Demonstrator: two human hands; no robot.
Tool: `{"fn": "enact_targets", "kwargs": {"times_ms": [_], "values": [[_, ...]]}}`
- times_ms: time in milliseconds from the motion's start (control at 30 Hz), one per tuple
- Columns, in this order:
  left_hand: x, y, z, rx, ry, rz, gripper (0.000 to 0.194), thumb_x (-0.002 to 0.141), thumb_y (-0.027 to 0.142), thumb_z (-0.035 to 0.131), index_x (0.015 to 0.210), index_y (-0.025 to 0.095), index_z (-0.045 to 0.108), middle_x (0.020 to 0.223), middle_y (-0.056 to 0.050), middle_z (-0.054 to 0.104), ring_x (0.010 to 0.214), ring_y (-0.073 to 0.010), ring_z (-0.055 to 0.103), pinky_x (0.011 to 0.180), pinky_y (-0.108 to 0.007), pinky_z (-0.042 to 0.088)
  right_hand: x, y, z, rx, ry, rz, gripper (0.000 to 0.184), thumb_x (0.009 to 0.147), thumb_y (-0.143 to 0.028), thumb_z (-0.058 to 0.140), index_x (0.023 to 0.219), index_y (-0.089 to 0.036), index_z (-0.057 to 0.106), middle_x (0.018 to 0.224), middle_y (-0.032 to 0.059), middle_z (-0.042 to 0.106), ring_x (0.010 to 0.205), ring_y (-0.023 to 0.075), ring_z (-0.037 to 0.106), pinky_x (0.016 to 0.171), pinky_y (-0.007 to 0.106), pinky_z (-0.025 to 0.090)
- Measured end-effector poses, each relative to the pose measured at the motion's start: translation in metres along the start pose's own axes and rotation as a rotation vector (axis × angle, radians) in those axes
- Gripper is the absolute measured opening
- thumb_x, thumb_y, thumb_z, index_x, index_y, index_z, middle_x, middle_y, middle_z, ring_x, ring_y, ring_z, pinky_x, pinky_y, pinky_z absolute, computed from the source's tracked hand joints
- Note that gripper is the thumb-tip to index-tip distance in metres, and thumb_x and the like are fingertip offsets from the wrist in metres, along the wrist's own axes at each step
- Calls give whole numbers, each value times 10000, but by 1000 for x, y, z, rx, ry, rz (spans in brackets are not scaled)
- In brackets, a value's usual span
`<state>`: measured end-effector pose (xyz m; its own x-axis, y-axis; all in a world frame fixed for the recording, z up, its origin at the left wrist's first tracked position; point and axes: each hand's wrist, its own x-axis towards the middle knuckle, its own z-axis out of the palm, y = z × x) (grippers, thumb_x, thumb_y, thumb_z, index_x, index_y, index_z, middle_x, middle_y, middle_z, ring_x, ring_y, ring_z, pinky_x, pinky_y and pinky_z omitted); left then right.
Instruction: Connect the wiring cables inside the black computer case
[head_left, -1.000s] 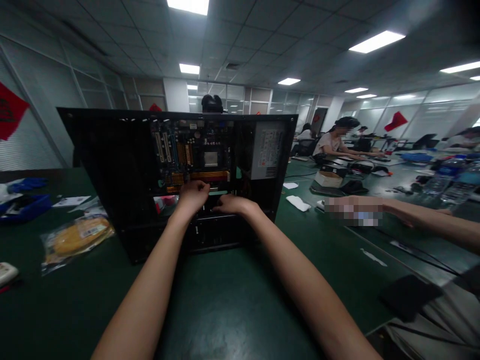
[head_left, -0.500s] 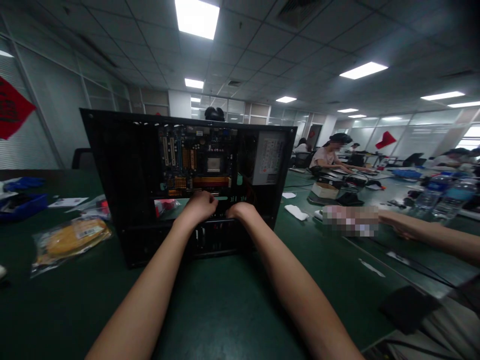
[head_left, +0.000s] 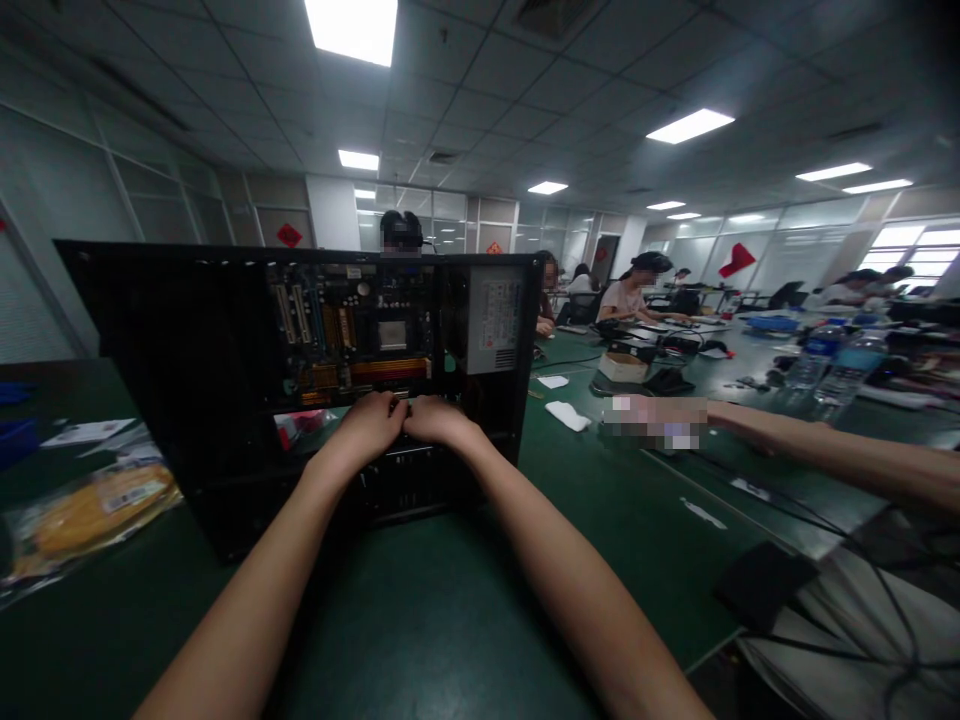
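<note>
An open black computer case (head_left: 172,400) stands on the green table, its inside facing me. Fixed within are a motherboard (head_left: 367,300) with a bare square chip and, at upper right, a grey power supply (head_left: 495,315) with a label. Both hands reach into the case just below the motherboard, nearly touching each other. The fingers of my left hand (head_left: 371,422) are curled in a pinch. Beside it my right hand (head_left: 441,420) is bent inward, its fingers closed too. Whatever lies between the fingertips is hidden or too small to make out.
Left of the case lie a clear bag with something yellow (head_left: 112,505) and a blue bin (head_left: 19,440). To the right are a white crumpled paper (head_left: 568,415), another person's arm (head_left: 810,440), water bottles (head_left: 851,365), black cables and a cardboard box (head_left: 624,367). Other people sit farther back.
My right hand has moved left and up inside the case, closing in beside my left hand. The whole view has shifted, with the case now farther left in the picture.
</note>
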<state>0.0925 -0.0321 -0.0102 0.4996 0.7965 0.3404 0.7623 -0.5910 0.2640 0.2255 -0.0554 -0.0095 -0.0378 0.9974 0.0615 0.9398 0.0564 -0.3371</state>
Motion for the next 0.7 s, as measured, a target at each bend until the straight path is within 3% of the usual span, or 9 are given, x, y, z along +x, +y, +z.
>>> {"fn": "enact_targets", "kwargs": {"times_ms": [100, 233, 367, 533, 700], "values": [[-1, -4, -2, -197, 83, -35, 484, 973, 474, 331, 989, 145, 686, 997, -165, 741, 962, -294, 687, 845, -355, 482, -6, -6, -5, 152, 167, 71, 417, 954, -410, 464, 996, -113, 753, 1010, 195, 742, 942, 282, 711, 714, 284, 484], [1, -15, -5, -525, 247, -165, 574, 927, 623, 359, 1043, 154, 669, 1044, -155, 732, 993, -301, 679, 883, -384, 493, -7, -5, -12, 406, 328, 93, 652, 1022, -560, 286, 742, -147, 706, 755, 123, 698, 746, 210, 675, 631, 258, 429], [-2, -17, -9, -947, 147, -355, 694, 829, 776, 427, 990, 153, 685, 819, -124, 715, 630, -242, 654, 662, -385, 521, -1, 2, -9, 563, 405, 61, 699, 1010, -633, 221, 647, -184, 615, 646, 53, 603, 616, 166, 575, 555, 249, 361], [-8, -11, -17, -1115, 159, -475, 692, 665, 852, 566, 812, 183, 660, 640, -61, 630, 536, -202, 575, 507, -320, 456, 2, 5, -2, 581, 332, -63, 724, 992, -677, 218, 569, -181, 532, 534, 6, 498, 529, 129, 493, 540, 240, 307], [-5, -16, -19, -1163, 279, -496, 557, 668, 723, 582, 773, 180, 648, 761, -75, 679, 639, -200, 594, 511, -279, 450, -2, 4, 1, 495, 180, -219, 628, 996, -613, 352, 660, -164, 636, 594, 2, 594, 590, 121, 549, 569, 223, 314]]}}
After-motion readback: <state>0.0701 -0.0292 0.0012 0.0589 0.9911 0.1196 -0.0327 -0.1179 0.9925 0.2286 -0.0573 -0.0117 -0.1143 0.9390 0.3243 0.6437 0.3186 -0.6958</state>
